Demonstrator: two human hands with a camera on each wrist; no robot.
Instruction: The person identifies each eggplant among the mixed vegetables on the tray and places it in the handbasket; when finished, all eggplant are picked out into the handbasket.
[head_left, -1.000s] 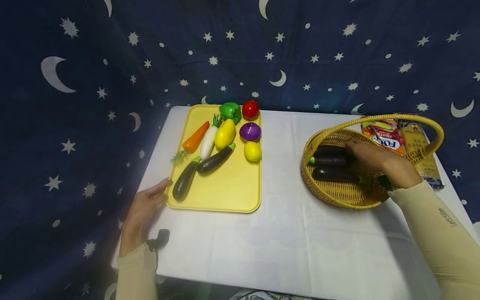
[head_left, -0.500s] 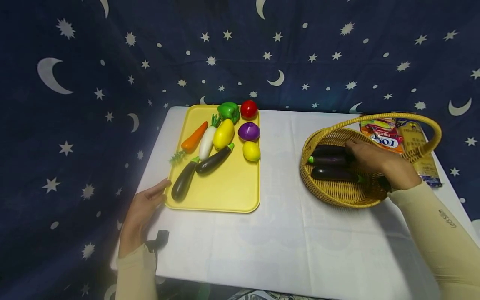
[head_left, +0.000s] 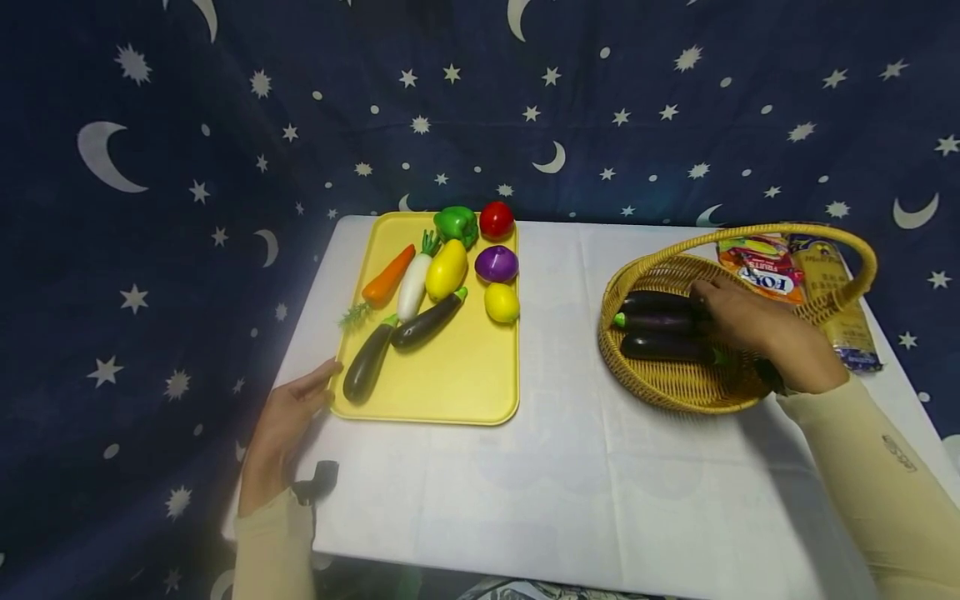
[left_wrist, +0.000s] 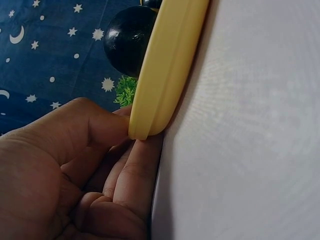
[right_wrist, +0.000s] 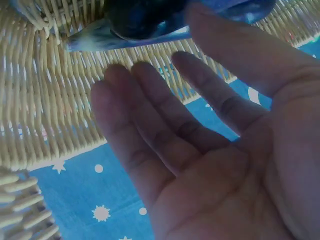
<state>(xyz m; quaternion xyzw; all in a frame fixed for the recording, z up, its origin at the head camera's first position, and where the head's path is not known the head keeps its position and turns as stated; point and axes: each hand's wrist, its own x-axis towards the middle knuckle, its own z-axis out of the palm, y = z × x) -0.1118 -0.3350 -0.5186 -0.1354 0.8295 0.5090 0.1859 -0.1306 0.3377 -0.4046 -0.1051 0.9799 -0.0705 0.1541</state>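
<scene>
At the near left corner of a yellow tray point(head_left: 442, 392), my left hand point(head_left: 288, 417) pinches the rim. In the left wrist view the thumb lies on the rim's upper side, with fingers underneath. One eggplant point(head_left: 367, 364) lies on the tray close to that hand, and a second eggplant point(head_left: 427, 322) lies farther in. My right hand point(head_left: 757, 325) reaches into a wicker basket point(head_left: 611, 350) beside several eggplants point(head_left: 663, 347). In the right wrist view its fingers point(right_wrist: 155, 112) are spread and loosely bent, holding nothing; the thumb tip overlaps an eggplant, contact uncertain.
The tray also bears a carrot point(head_left: 388, 277), white radish point(head_left: 413, 287), yellow oval fruit point(head_left: 447, 271), green pepper point(head_left: 456, 225), red round fruit point(head_left: 497, 221), purple onion-like piece point(head_left: 497, 264) and lemon point(head_left: 502, 302). Behind the basket's arched handle point(head_left: 750, 232) lie a candy bag point(head_left: 765, 271) and pasta pack point(head_left: 847, 337).
The head view has shifted very slightly. My right forearm has turned a little while its hand stays in the basket; my left hand keeps its place at the tray.
</scene>
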